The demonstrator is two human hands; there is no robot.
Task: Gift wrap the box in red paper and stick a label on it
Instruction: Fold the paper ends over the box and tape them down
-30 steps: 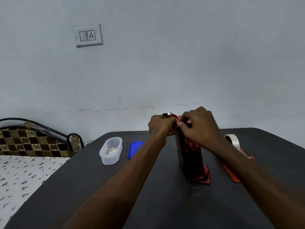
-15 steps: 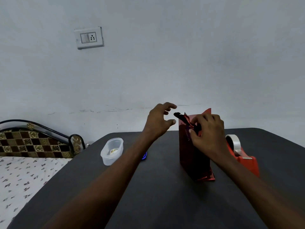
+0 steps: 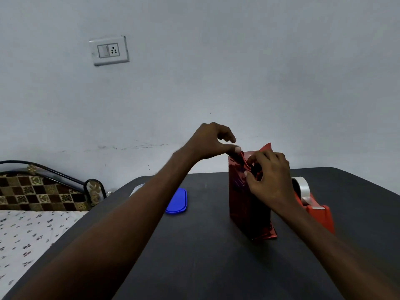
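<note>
A tall box wrapped in shiny red paper [image 3: 244,198] stands upright on the dark table [image 3: 205,256]. Its top end is still open, with loose paper flaps sticking up. My left hand [image 3: 213,140] reaches in from the left and pinches the left top flap between thumb and fingers. My right hand [image 3: 269,178] grips the folded paper at the box's upper right side, fingers curled over it. The box itself is hidden under the paper.
A red tape dispenser [image 3: 313,204] with a white roll stands just right of the box. A blue lid [image 3: 178,201] lies left of it, and a clear container [image 3: 136,189] is mostly hidden behind my left forearm. A bed [image 3: 32,224] lies beyond the table's left edge.
My left hand let go of the box top, lifted away open, then came back and pinched the left flap. The box turned, and my right hand stayed on the paper.
</note>
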